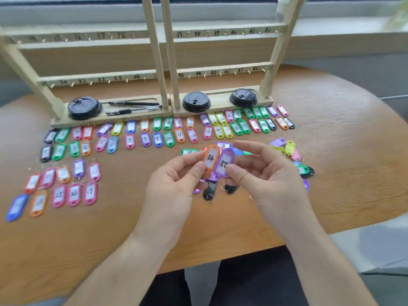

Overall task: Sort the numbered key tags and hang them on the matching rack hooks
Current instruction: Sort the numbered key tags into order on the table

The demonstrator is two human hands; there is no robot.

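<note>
My left hand (174, 182) pinches an orange key tag (210, 159) marked 34, held above the table's middle. Beside it, my right hand (265, 173) pinches a purple key tag (224, 162) whose number reads upside down. The two tags touch side by side. Under my hands lies a loose heap of unsorted tags (217, 189). Rows of sorted tags (167, 133) lie in number order in front of the wooden rack (159, 62), whose rails carry numbered hooks. No tag hangs on any hook that I can see.
Three black cup lids (84, 107) and two pens (134, 107) sit on the rack's base. More sorted tags (64, 186) lie at the left, and a second loose pile (291, 155) lies at the right. The round wooden table (342, 173) ends just before my lap.
</note>
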